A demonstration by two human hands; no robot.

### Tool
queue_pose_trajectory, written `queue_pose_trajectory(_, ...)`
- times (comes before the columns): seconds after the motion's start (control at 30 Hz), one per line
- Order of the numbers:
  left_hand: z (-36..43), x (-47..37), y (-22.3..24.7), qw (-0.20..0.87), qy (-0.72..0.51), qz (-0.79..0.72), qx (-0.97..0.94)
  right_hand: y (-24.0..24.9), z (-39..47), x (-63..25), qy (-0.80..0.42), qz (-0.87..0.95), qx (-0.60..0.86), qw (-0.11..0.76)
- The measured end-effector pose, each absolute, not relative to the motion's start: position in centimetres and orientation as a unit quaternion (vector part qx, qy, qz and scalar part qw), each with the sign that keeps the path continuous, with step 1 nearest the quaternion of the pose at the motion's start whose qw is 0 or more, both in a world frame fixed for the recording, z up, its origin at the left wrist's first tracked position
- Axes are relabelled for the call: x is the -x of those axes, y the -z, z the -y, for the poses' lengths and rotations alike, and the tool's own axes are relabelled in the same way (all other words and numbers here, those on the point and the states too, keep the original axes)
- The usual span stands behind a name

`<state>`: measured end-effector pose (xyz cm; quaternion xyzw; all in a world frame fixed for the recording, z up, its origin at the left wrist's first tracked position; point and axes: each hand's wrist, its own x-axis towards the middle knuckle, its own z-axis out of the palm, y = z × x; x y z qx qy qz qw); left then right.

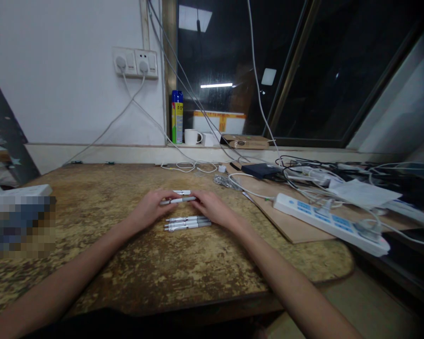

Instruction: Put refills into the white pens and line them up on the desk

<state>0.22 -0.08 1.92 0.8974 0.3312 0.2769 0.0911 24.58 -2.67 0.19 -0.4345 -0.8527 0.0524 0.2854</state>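
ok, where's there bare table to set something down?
Bare: table between the nearer pens and its near edge; also between the left hand and the white object at far left. Crowded: the right side, with power strip, black box, cords and papers.

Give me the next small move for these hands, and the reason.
I would bring the held pen toward the person and lay it beside the grouped pens. The left hand and right hand appear to steady it near its ends, roughly in line with that group, which lies just nearer the person.
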Motion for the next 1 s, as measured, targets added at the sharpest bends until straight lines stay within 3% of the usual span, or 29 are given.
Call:
queue_pose_trajectory(0.43,2.0,-1.0,-3.3,-0.134,-0.214,-0.322,-0.912,-0.8,3.7,-23.9,0.051,0.84,0.511,0.174)
queue_pose_trajectory(0.8,3.1,-2.3,-2.7,-0.073,-0.119,-0.467,-0.873,-1.3,4.6,-22.5,0.067,0.813,0.567,0.116)
queue_pose_trajectory(1.0,2.7,-2.4,-2.9,0.058,-0.171,-0.471,-0.864,-1.1,4.4,-22.4,0.113,0.822,0.54,0.141)
